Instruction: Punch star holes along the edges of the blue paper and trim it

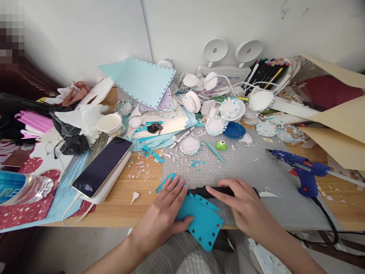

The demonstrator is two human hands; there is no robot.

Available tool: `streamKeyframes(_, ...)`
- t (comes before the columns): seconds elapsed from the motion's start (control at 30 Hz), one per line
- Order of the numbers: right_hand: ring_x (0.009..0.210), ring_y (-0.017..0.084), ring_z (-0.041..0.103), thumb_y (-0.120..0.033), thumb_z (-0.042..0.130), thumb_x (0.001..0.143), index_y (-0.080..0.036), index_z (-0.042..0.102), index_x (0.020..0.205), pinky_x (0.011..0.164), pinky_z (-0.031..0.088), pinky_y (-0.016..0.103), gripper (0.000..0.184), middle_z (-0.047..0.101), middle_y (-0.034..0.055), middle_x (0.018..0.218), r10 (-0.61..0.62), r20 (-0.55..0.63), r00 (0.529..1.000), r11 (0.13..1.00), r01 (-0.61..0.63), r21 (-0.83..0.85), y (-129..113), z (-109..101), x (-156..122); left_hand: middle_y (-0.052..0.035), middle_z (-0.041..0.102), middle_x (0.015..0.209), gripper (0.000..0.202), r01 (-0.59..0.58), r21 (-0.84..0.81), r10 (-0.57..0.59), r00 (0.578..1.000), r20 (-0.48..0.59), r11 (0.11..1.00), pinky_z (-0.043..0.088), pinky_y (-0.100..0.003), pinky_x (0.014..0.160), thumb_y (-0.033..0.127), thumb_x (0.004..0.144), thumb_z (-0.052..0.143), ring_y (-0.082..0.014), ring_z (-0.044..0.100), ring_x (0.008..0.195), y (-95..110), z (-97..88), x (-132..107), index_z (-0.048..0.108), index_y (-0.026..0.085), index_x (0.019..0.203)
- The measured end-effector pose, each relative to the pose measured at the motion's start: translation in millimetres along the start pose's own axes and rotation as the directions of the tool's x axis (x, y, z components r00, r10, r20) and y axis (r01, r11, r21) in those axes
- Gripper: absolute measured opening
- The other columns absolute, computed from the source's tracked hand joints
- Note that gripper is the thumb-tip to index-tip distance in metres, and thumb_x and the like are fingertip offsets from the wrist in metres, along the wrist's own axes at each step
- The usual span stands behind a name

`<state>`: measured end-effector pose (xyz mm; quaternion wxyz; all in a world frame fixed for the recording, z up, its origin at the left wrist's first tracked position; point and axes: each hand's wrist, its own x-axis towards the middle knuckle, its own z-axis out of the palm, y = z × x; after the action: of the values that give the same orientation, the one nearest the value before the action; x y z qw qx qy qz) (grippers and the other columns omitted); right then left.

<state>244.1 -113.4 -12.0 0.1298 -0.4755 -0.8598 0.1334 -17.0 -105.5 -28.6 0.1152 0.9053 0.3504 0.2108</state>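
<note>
My left hand point(168, 209) lies with fingers stretched out, pressing on a bright blue sheet of paper point(199, 219). Star-shaped holes run along the sheet's edges, and its upper edge is cut ragged. Part of the paper hangs past the table's front edge. In my right hand point(245, 205) is a black-handled utility knife point(209, 191), its metal end pointing left toward the fingers of my left hand, at the paper. The knife rests low over a grey cutting mat point(242, 167). A small green craft punch point(221, 145) and a teal stick-like tool point(215, 151) lie farther back.
At right lies a blue glue gun point(305, 169) with its cord. White paper discs point(190, 146) trimmed with stars crowd the back. A phone point(102, 165) rests on a white box at left, near a paper cup point(110, 124) and a water bottle point(25, 186).
</note>
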Motion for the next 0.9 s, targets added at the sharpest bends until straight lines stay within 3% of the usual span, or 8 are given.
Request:
streamKeyframes(0.33, 0.096, 0.024, 0.049, 0.006, 0.036, 0.078, -0.032, 0.052, 0.132, 0.079, 0.045, 0.041, 0.068, 0.053, 0.0106, 0.110, 0.002, 0.000, 1.000, 1.000, -0.002, 0.012, 1.9, 0.1, -0.9, -0.0218, 0.050, 0.132, 0.064, 0.097, -0.064, -0.095, 0.995, 0.041, 0.993, 0.042, -0.051, 0.105, 0.034, 0.084, 0.064, -0.0347, 0.035, 0.135, 0.9, 0.8, -1.8, 0.040, 0.007, 0.137)
streamKeyframes(0.53, 0.099, 0.026, 0.048, 0.005, 0.035, 0.080, -0.029, 0.054, 0.132, 0.080, 0.045, 0.044, 0.065, 0.053, 0.0122, 0.110, 0.030, -0.058, 0.998, 0.999, -0.031, -0.023, -5.7, 6.8, 2.8, -0.0216, 0.044, 0.134, 0.051, 0.119, -0.094, -0.118, 0.993, 0.022, 0.988, 0.041, -0.048, 0.107, 0.031, 0.085, 0.062, -0.0340, 0.031, 0.136, 0.3, 0.0, -2.0, 0.047, 0.008, 0.129)
streamKeyframes(0.77, 0.102, 0.024, 0.048, 0.006, 0.034, 0.078, -0.031, 0.048, 0.135, 0.084, 0.046, 0.044, 0.069, 0.050, 0.0103, 0.113, 0.024, 0.030, 0.999, 0.998, -0.025, 0.052, 8.6, -4.5, -6.9, -0.0206, 0.037, 0.143, 0.064, 0.158, -0.096, -0.149, 0.984, 0.097, 0.983, 0.038, -0.048, 0.109, 0.031, 0.085, 0.061, -0.0316, 0.028, 0.138, -0.8, -0.2, -1.6, 0.035, 0.010, 0.139)
streamKeyframes(0.9, 0.103, 0.024, 0.048, 0.004, 0.034, 0.080, -0.032, 0.047, 0.136, 0.085, 0.046, 0.045, 0.068, 0.049, 0.0099, 0.114, 0.041, 0.032, 0.999, 0.998, -0.042, 0.045, 10.9, -5.2, -8.4, -0.0184, 0.038, 0.144, 0.061, 0.126, -0.074, -0.118, 0.988, 0.104, 0.989, 0.033, -0.052, 0.111, 0.033, 0.084, 0.060, -0.0329, 0.025, 0.140, -2.1, -0.2, 0.7, 0.039, 0.012, 0.138)
